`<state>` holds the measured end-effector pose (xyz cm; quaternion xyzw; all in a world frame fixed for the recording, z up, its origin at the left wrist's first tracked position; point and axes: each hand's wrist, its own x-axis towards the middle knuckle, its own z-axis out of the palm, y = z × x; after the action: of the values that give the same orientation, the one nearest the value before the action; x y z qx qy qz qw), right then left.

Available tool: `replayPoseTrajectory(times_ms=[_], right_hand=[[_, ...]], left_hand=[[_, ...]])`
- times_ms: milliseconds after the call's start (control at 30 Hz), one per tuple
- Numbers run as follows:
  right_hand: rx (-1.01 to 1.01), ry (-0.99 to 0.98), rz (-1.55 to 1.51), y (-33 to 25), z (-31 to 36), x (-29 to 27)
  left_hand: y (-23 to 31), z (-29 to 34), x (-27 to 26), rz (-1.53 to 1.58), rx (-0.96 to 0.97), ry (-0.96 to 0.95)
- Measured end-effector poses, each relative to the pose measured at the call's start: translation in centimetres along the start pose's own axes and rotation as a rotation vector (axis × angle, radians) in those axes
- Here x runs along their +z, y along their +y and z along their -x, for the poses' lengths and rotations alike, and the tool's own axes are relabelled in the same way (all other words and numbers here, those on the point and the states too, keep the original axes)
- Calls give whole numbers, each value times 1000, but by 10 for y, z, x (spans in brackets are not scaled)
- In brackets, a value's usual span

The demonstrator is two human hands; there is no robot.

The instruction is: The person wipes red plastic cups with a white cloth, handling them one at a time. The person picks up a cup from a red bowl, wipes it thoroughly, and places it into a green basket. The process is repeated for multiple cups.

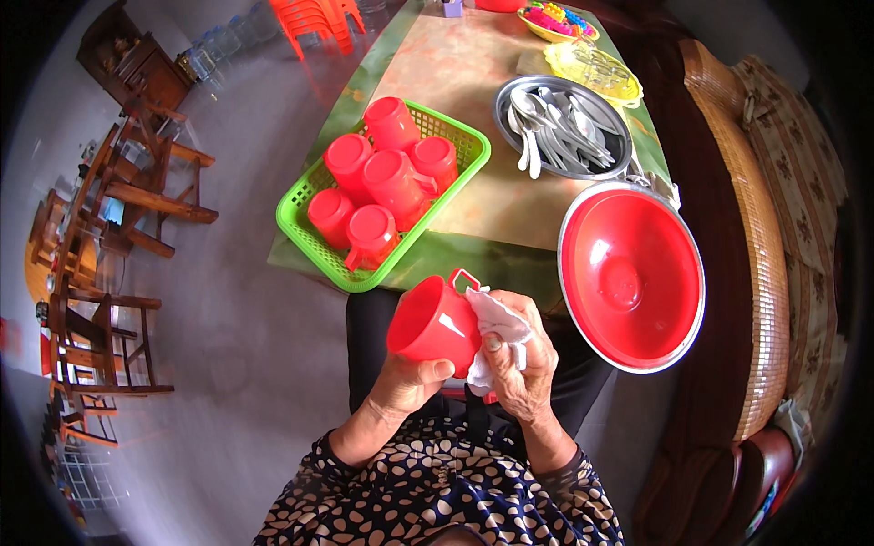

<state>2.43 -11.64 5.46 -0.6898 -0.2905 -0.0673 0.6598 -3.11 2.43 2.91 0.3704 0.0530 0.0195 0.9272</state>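
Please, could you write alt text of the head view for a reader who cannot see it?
A person's left grip holds a red mug while the right grip holds a white cloth against it. On the table ahead, six upturned red mugs sit in a green basket, left of a metal bowl of spoons.

No readable text in view; no legible label, brand, number or sign anywhere

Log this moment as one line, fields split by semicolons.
left hand: holds red mug; right hand: holds white cloth against mug; green basket: upturned red mugs
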Motion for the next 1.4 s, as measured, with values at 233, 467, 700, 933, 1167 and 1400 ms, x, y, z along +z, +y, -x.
replayPoseTrajectory(times_ms=[233, 467, 700, 933, 1167, 1400], right_hand=[[-408, -95, 361, -6, 5, -1], [-352, -112, 357, -19, -11, -1], [-293, -121, 230, -7, -19, 0], [-465, -249, 420, -12, -5, -3], [-292, -143, 301, -9, -10, -5], [-145, -93, 185, -3, -15, -3]], left_hand=[[1, 4, -4, -20, -39, 54], [-1, 2, 3, -113, 4, 44], [-3, 4, 1, 74, -62, -34], [-3, -2, -12, 176, -35, -20], [-6, -1, -6, 92, 29, -49], [-11, -2, -4, -104, 81, -26]])
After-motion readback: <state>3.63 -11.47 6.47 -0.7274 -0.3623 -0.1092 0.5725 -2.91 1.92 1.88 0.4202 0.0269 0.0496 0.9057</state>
